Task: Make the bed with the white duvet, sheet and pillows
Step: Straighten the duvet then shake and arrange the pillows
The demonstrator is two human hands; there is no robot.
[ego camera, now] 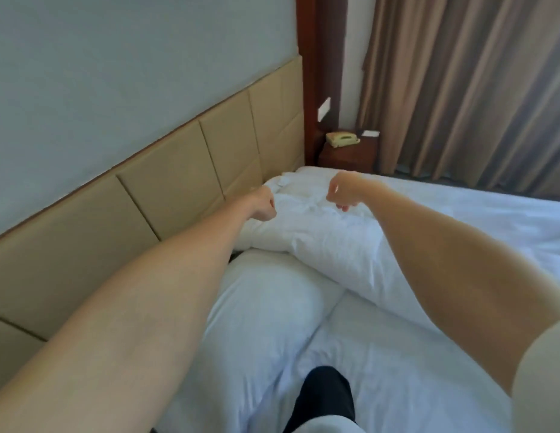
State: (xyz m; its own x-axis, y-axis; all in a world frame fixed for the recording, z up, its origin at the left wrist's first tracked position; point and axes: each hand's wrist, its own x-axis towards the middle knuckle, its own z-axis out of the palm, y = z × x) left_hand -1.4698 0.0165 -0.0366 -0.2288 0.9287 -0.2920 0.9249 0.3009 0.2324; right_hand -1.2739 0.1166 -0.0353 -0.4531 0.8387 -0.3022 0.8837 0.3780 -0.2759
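The bed (460,214) fills the lower right of my view, running from the tan padded headboard (166,195) on the left out toward the curtain. Starting at the left, I see the pale wall (116,73) above that headboard, and my left arm stretching forward along it. My left hand (263,204) is curled into a fist at the near edge of the far pillow (310,226); I cannot tell from here whether the fingers have caught any of its fabric or just sit against it. Below the arm lies the near pillow (266,307), smooth and plump, its top end tucked just under the crumpled one. A dark-trousered knee (325,398) rests on the bedding at the bottom middle.

The far pillow is wrinkled and lies slantwise against the headboard, between my two hands. My right hand (342,192) hangs over its upper part, fingers bent downward and loosely curled, holding nothing that I can make out; the fingertips look close to the cloth, but contact is unclear. The white sheet (397,354) spreads flat beneath my right arm.

Farther right stands a red-brown wooden post (319,73), with a small nightstand (347,154) at its foot carrying a beige telephone (342,139). Brown curtains (475,89) hang at the far right
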